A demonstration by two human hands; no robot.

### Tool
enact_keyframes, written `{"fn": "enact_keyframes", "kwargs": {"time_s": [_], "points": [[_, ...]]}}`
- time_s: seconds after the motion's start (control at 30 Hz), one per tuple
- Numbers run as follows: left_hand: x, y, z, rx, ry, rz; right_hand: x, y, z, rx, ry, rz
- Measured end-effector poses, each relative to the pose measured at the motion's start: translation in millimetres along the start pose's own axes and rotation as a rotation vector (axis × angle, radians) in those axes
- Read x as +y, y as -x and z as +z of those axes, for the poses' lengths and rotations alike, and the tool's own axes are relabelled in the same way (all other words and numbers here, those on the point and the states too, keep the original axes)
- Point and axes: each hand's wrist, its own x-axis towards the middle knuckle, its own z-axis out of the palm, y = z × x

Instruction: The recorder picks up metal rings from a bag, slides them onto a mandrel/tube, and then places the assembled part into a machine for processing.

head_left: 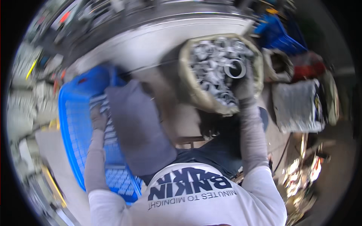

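Note:
My right hand [243,88], in a grey glove, reaches over a pale sack [184,71] with its rim rolled open. It grips a short silvery ring [235,69], whose round opening shows from above. Many similar metal pieces [211,56] fill the sack below it. On the other side, my left hand [99,117] is inside a blue plastic basket [68,124], beside some grey pieces [109,132] along its inner side. Motion blur smears the fingers of that hand, so its hold cannot be made out. A dark grey cloth [137,128] lies over my left leg, next to the basket.
A blue crate [281,35] stands at the far right. Nearer are a small open sack [277,64], a red bag [309,67] and a silvery-white packet [296,105]. A pale low wall or panel [151,39] runs behind the sack. Shiny metal scraps [301,177] lie at the lower right.

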Motion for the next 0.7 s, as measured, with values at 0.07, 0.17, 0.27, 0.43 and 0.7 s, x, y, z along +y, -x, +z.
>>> {"fn": "enact_keyframes", "kwargs": {"time_s": [0.07,0.17,0.27,0.43,0.7], "points": [[-27,66,1,-0.306,-0.054,-0.29,-12,8,-10,-0.169,-0.255,0.154],[-64,115,37,-0.562,-0.327,-0.3,-23,-2,-33,-0.235,-0.698,0.441],[-68,144,69,-0.751,-0.434,-0.44,3,-8,-64,-0.321,-0.892,0.671],[-88,198,127,-0.758,-0.508,-0.196,27,1,-79,-0.314,-0.584,0.739],[-78,195,158,-0.871,-0.436,-0.27,-43,29,-25,-0.185,-0.365,0.78]]}}
